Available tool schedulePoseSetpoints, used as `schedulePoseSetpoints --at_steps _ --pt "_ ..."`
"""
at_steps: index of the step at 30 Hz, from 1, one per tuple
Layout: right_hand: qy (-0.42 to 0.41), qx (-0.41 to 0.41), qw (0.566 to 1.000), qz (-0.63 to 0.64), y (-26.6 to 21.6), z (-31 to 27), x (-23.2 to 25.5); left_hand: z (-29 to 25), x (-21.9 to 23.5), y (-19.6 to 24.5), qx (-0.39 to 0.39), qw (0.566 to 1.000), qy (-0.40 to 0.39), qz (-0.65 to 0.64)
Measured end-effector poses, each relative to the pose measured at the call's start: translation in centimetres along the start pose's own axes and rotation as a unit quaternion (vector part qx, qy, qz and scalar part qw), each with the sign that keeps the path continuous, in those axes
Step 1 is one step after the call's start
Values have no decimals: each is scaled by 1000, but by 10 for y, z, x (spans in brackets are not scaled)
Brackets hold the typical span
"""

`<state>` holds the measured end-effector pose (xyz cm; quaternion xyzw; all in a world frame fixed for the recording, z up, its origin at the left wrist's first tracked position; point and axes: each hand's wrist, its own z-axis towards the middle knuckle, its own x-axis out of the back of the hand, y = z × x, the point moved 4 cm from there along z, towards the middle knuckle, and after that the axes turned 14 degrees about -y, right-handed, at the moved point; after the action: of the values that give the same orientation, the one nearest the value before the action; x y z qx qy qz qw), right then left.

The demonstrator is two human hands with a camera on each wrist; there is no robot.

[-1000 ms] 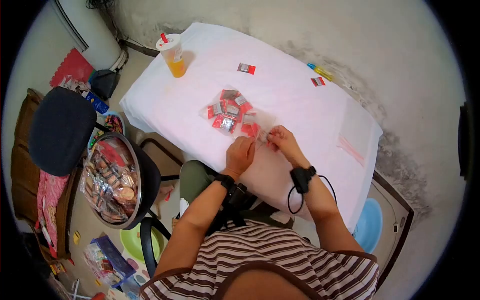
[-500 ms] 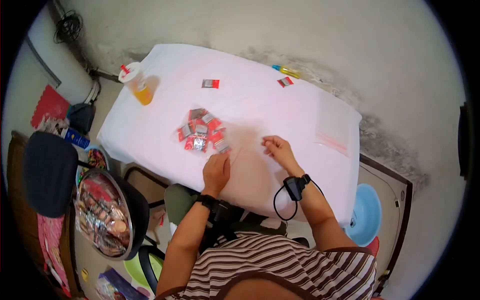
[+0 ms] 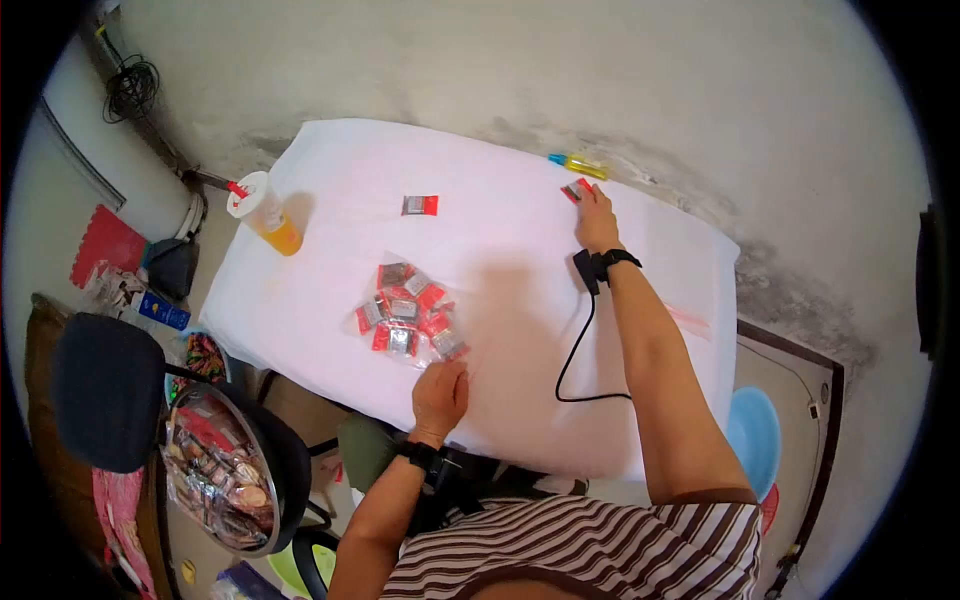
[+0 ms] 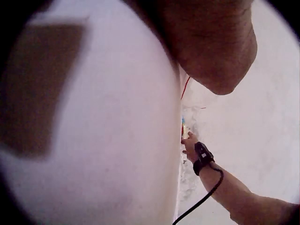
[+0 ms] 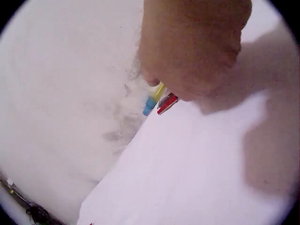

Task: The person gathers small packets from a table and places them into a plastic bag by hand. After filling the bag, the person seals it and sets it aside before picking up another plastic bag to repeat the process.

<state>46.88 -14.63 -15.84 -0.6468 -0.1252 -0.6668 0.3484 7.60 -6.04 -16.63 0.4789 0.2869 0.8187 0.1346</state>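
Observation:
A clear plastic bag [image 3: 400, 283] with several red-and-grey packets in it lies on the white-covered table [image 3: 520, 400]. My left hand [image 3: 440, 396] rests at the bag's near end, fingers curled in and holding its edge; the left wrist view shows only the hand's underside. Stretched to the far side of the table, my right hand [image 3: 598, 218] has its fingertips at a loose red packet [image 3: 575, 189]. Its fingers look spread in the left wrist view. In the right wrist view the packet [image 5: 168, 104] sticks out past the hand, which hides the fingertips.
A yellow bottle with a blue cap [image 3: 580, 166] lies behind the packet by the wall. Another packet [image 3: 420, 205] lies at mid-table, with a drink cup [image 3: 268, 218] to its left. Clear bags with pink strips [image 3: 688, 321] lie at right. A tub of packaged goods [image 3: 272, 455] stands left.
My right hand has left the bag's mouth and moved forward and right to the loose packet. The left hand has stayed by the bag. The head view has shifted.

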Motion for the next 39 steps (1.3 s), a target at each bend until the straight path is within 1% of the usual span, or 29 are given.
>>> schedulePoseSetpoints --at_steps 1,3,4,7,8,9,10,11,12,13,14,15,16,17,18,19,21,23,24,26,27,29,30,31,33,34,36,37,39 --pt "-1 7 1000 4 0 7 -3 1 2 1 -15 1000 12 -1" --pt "-10 20 990 -138 -4 20 -9 1 3 0 -3 1000 14 -10" --pt "13 36 985 -171 -3 27 -13 1 2 0 -1 1000 7 -15" --pt "-9 75 978 -192 4 39 -23 5 2 0 1 1000 3 -10" --pt "-43 51 988 -139 7 43 -25 4 0 -2 0 1000 3 -4" --pt "1 67 986 -154 6 38 -23 -1 0 -3 6 1000 -1 3" --pt "-20 67 990 -121 1 34 -21 -3 1 -2 5 1000 0 0" --pt "7 82 991 -101 -5 27 -20 0 2 -3 1 1000 4 -3" --pt "16 94 995 -42 -16 17 -14 0 1 -4 19 1000 4 -2" --pt "26 103 994 17 -26 6 -6 -1 1 -3 17 1000 18 -16" --pt "18 109 994 18 -38 -7 -2 -1 2 -3 9 999 33 -30" --pt "-50 89 976 190 -46 -25 0 -2 4 -4 14 999 35 -29" --pt "-114 64 926 355 -55 -46 2 -1 5 -4 18 999 30 -32" --pt "-209 79 835 502 -71 -74 5 -1 5 -4 19 999 24 -35" --pt "-348 61 778 520 -84 -103 9 -1 4 -4 19 999 26 -37" --pt "-425 79 740 516 -104 -133 16 -2 3 -5 25 998 30 -44" --pt "-499 65 687 524 -120 -184 -6 -1 3 -4 24 998 35 -53" --pt "-513 29 662 546 -150 -209 3 -1 7 -1 15 998 52 -44" --pt "-512 30 664 544 -158 -214 -2 -1 7 -1 13 997 55 -45" --pt "-442 7 649 619 -166 -214 -25 -2 7 -1 -12 996 71 -46" --pt "-442 9 650 618 -172 -212 -38 -3 7 -2 -13 996 73 -46" --pt "-369 3 721 586 -178 -196 -61 -4 7 -2 -9 997 70 -43" --pt "-365 -18 713 598 -186 -192 -63 -5 7 -1 -10 996 72 -43" --pt "-365 -14 714 597 -192 -195 -62 -5 9 1 -19 995 87 -46" --pt "-349 36 575 739 -209 -203 -54 -1 12 -1 -30 992 110 -45" --pt "-350 38 576 738 -206 -204 -54 -1 12 -1 -34 991 119 -46" --pt "-370 36 614 697 -192 -206 -55 -4 12 -1 -39 990 128 -50" --pt "-369 39 616 695 -188 -207 -51 -4 12 -2 -25 991 120 -58" --pt "-339 18 712 614 -172 -210 -38 -5 12 -3 -15 991 113 -70"
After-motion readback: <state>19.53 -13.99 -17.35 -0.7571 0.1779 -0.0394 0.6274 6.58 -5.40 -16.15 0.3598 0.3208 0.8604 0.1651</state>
